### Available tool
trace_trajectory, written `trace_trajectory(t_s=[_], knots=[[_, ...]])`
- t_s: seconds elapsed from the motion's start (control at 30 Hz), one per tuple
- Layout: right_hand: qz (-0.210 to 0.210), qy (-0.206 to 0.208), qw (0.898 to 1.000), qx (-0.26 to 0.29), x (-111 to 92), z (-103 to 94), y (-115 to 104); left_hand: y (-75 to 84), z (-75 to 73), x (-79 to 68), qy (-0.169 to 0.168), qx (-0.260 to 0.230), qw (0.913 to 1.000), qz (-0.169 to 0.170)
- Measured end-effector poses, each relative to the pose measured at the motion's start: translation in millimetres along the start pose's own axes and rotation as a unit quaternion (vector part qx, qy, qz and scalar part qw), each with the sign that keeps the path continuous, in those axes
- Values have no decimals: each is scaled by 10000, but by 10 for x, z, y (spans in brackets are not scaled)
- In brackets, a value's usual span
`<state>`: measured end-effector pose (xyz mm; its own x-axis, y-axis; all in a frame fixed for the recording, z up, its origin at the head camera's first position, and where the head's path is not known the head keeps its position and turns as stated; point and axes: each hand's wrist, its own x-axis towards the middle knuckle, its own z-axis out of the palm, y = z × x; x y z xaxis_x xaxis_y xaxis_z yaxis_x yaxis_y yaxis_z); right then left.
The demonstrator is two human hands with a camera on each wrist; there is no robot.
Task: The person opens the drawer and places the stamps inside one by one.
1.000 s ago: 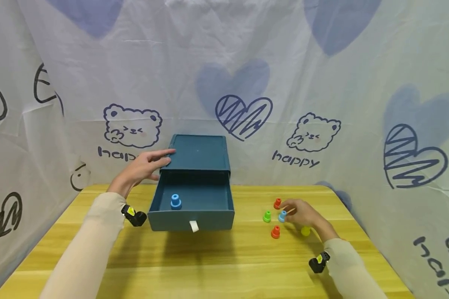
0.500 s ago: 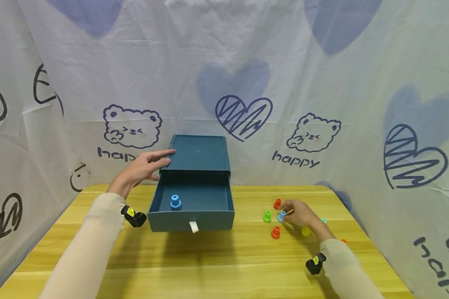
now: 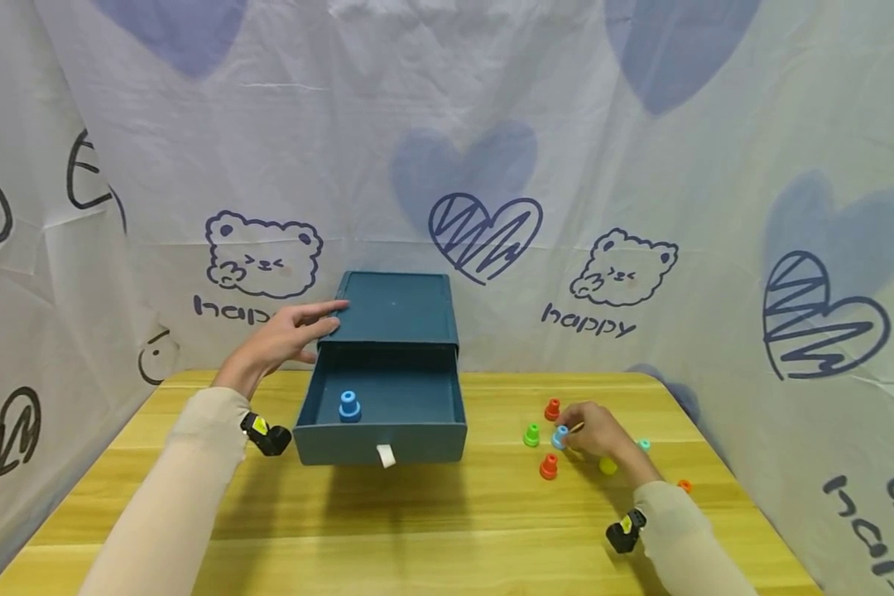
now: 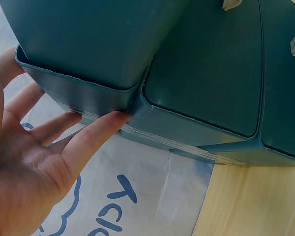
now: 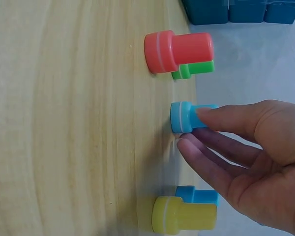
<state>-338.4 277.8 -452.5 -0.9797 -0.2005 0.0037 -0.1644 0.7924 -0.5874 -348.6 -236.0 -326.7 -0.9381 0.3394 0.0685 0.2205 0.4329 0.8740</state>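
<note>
A light blue stepped peg stands on the table, pinched between the thumb and fingers of my right hand. The thumb lies along its narrow top in the right wrist view. My left hand rests against the left side of a dark teal drawer box, fingers spread and fairly straight. The box's top drawer is pulled out, with a white pull tab on its front. Inside it stands a blue peg. In the left wrist view, two lower drawers are closed.
Around my right hand stand a green peg, a red peg, another red peg and a yellow peg. Further right are a turquoise peg and an orange one. A printed cloth hangs behind the table.
My right hand has shifted slightly left and its fingers have closed in on the light blue peg. The turquoise and orange pegs have come into view beside the forearm. My left hand stays put.
</note>
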Motion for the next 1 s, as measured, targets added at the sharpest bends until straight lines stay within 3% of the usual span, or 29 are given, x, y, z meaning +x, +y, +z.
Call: trace_trajectory(t_s=[0.27, 0.53, 1.0], knots=[[-119, -40, 9998, 159, -33, -64, -59, 2, 8, -3, 24, 51, 10000, -13], [-735, -124, 9969, 231, -14, -198, -163, -5, 5, 2, 2, 46, 10000, -14], [-873, -552, 9915, 797, -42, -313, -466, -5, 0, 9, 19, 47, 10000, 13]])
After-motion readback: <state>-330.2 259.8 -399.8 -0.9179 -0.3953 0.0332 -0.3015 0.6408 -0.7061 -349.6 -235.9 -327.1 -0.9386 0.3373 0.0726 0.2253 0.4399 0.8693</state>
